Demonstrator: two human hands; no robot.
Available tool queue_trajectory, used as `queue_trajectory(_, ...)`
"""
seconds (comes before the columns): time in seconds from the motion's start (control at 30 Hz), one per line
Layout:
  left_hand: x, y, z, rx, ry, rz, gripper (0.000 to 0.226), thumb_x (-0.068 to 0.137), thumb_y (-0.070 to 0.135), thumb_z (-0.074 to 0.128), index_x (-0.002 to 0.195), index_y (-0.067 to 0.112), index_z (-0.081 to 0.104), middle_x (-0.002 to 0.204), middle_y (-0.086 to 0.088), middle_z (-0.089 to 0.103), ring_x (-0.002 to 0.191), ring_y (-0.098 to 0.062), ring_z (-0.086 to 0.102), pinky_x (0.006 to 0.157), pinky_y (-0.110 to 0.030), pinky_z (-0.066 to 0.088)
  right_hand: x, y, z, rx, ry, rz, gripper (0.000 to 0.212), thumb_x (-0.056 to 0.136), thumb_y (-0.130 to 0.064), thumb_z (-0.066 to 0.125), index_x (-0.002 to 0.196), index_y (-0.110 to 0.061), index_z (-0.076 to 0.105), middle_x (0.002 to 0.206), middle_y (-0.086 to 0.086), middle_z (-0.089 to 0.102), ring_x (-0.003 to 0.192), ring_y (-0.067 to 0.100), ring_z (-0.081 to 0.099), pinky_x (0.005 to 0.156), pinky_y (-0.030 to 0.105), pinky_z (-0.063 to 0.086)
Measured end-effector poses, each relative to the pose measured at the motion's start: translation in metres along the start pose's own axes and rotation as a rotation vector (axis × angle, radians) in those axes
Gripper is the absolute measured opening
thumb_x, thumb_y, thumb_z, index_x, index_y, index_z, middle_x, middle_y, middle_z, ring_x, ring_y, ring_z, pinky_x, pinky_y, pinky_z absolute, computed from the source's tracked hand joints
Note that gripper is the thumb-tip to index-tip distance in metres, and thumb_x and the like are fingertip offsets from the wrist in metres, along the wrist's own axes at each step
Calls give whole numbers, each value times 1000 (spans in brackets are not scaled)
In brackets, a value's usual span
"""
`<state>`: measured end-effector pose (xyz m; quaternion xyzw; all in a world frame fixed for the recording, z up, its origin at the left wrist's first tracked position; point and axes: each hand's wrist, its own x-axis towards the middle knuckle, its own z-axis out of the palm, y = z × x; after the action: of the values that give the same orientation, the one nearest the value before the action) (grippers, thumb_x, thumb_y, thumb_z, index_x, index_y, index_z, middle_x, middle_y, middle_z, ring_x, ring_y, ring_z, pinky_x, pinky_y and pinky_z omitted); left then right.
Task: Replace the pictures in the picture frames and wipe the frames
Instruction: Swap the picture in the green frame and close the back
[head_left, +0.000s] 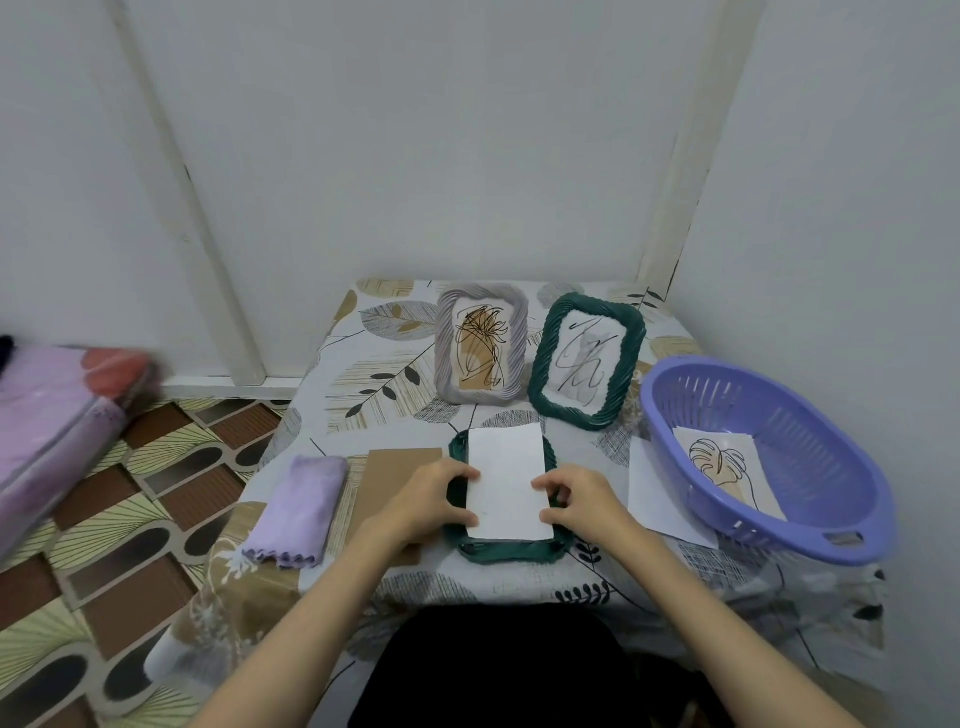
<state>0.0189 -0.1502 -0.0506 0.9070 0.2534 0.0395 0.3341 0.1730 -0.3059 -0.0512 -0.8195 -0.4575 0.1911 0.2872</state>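
Observation:
A dark green frame (511, 552) lies face down on the table in front of me. A white picture sheet (506, 475), blank side up, rests on its back. My left hand (434, 496) pinches the sheet's left edge and my right hand (576, 499) pinches its right edge. A brown backing board (387, 470) lies left of the frame, partly under my left hand. A folded lilac cloth (298, 506) sits further left. Behind stand a grey frame (480, 351) and a second green frame (587, 361), each with a line drawing.
A purple plastic basket (810, 535) at the right holds a leaf drawing (727, 467). A white sheet (657, 493) lies partly under it. White walls close the table's back and right. Patterned floor and a pink bundle (52, 415) lie to the left.

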Motion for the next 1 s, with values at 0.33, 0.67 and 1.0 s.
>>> queue_trajectory(0.33,4,-7,-3,79,-46,5,79,73,41,74,138,15,38,153,-2,24,142,-19,17,117,-36,16,-3,0,2,-226,53,-1,39,91,-30,51,130,-23,48,141,0,38,126,24,30,103,37,29)
queue_trajectory(0.67,6,-13,1,241,-151,-2,97,69,55,71,146,24,22,157,12,8,145,-15,-1,117,-41,6,-3,2,12,-332,-78,22,52,94,-48,39,142,-30,30,155,-10,14,139,24,12,109,44,18)
queue_trajectory(1.0,6,-10,-1,249,-160,2,92,73,54,67,147,22,21,156,12,11,145,-12,1,116,-38,7,-1,4,13,-333,-68,17,51,93,-48,40,141,-30,32,154,-11,18,139,22,14,108,43,19)
